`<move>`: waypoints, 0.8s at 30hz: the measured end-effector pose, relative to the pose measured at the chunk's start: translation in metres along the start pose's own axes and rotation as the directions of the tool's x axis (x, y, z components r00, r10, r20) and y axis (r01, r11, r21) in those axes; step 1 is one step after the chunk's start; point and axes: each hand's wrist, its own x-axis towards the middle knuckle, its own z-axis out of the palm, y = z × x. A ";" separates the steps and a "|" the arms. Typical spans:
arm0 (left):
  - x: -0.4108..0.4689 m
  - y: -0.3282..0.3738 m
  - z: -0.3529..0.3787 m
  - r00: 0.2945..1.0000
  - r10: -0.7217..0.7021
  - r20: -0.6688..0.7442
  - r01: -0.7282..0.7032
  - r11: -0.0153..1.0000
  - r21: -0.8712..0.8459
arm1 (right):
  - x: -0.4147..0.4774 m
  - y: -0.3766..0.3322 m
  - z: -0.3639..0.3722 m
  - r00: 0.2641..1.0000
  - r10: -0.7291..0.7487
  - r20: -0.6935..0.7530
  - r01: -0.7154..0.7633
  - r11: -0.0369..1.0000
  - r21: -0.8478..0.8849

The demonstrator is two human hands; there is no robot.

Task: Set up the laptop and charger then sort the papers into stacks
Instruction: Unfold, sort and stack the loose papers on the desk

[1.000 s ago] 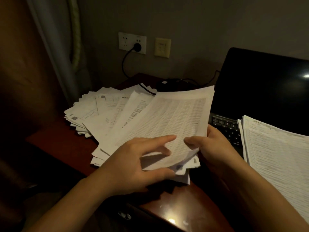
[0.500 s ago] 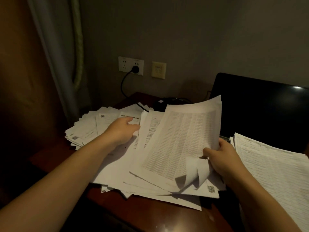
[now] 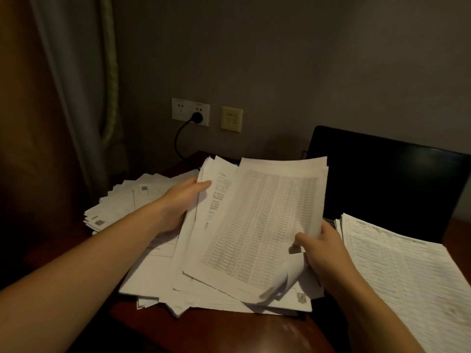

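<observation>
A bundle of printed table sheets is lifted and tilted over a loose pile of papers on the dark red desk. My left hand grips the bundle's left edge, thumb on top. My right hand pinches its lower right edge, where one sheet curls under. A fanned pile of papers lies behind my left arm. A neat stack of printed sheets lies at the right, over the laptop's keyboard. The open laptop's dark screen stands behind. The charger plug sits in the wall socket.
The charger's black cable drops from the socket behind the papers. A beige wall switch is beside the socket. A curtain hangs at the left. The desk's front edge curves below the papers.
My left hand moved from the flat pile to the bundle's left edge and took hold of it. The bundle now sits higher and more upright. The view tilted up.
</observation>
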 end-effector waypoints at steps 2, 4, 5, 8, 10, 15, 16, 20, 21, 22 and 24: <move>-0.018 -0.007 0.003 0.979 0.006 0.202 0.002 0.999 -0.037 | -0.003 -0.001 0.001 0.999 -0.033 0.015 0.032 0.999 0.021; -0.025 -0.014 0.002 0.967 0.093 0.236 -0.111 0.992 0.062 | -0.004 -0.001 0.002 0.997 -0.059 0.040 0.058 0.998 0.030; -0.026 -0.015 0.000 0.971 0.148 0.189 -0.170 0.980 0.107 | -0.004 -0.002 0.002 0.996 -0.072 0.055 0.070 0.997 0.038; -0.028 -0.006 -0.006 0.957 0.276 0.089 -0.283 0.956 0.074 | -0.005 -0.002 0.002 0.986 -0.139 0.091 0.126 0.983 0.130; -0.029 0.001 -0.011 0.939 0.334 0.081 -0.337 0.941 0.027 | -0.006 -0.003 0.003 0.980 -0.164 0.113 0.134 0.963 0.235; -0.032 0.022 -0.021 0.916 0.377 0.140 -0.378 0.926 -0.018 | -0.001 -0.010 0.014 0.952 -0.174 0.254 0.059 0.913 0.404; -0.033 0.028 -0.023 0.912 0.380 0.156 -0.383 0.924 -0.012 | 0.001 -0.014 0.017 0.952 -0.173 0.254 0.056 0.910 0.411; -0.038 0.054 -0.029 0.877 0.455 0.151 -0.462 0.887 0.013 | 0.014 -0.036 0.021 0.973 -0.201 0.117 0.134 0.895 0.425; -0.040 0.061 -0.029 0.867 0.481 0.132 -0.486 0.874 0.006 | 0.018 -0.044 0.020 0.974 -0.216 0.075 0.163 0.886 0.433; -0.043 0.067 -0.029 0.858 0.502 0.110 -0.505 0.863 0.001 | 0.021 -0.053 0.018 0.970 -0.239 0.045 0.196 0.877 0.439; -0.045 0.071 -0.029 0.845 0.531 0.061 -0.532 0.847 0.005 | 0.026 -0.065 0.015 0.957 -0.289 0.026 0.250 0.868 0.428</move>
